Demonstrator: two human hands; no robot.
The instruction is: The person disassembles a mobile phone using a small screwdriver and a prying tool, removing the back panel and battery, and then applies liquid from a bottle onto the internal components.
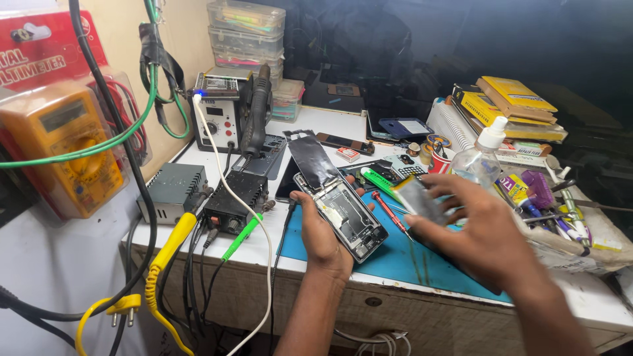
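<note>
Two hands at the near edge of the counter [217, 254]. Left hand [321, 231] closed in a firm grip around an opened phone [343, 214], back cover off, insides facing up, held tilted above the blue mat [422, 260]. Dark peeled-back sheet [310, 158] standing up from the phone's far end. Right hand [484, 231] blurred, fingers pinching a flat silver-grey piece [419, 198], likely a battery, just right of the phone and apart from it.

Just beyond the hands: red-handled screwdriver [389, 209] and green tool [380, 181] lying on the mat. Left of the mat: black power supply [234, 198], grey box [173, 188], yellow and white cables hanging over the counter edge. Right side: clear spray bottle [481, 158], loose pens and markers [560, 221].

Farther back: soldering station [221, 112] with black hot-air handle [257, 105], stacked clear plastic boxes [245, 33], stacked yellow books [511, 105]. On the left wall: packaged orange multimeter [62, 148].
</note>
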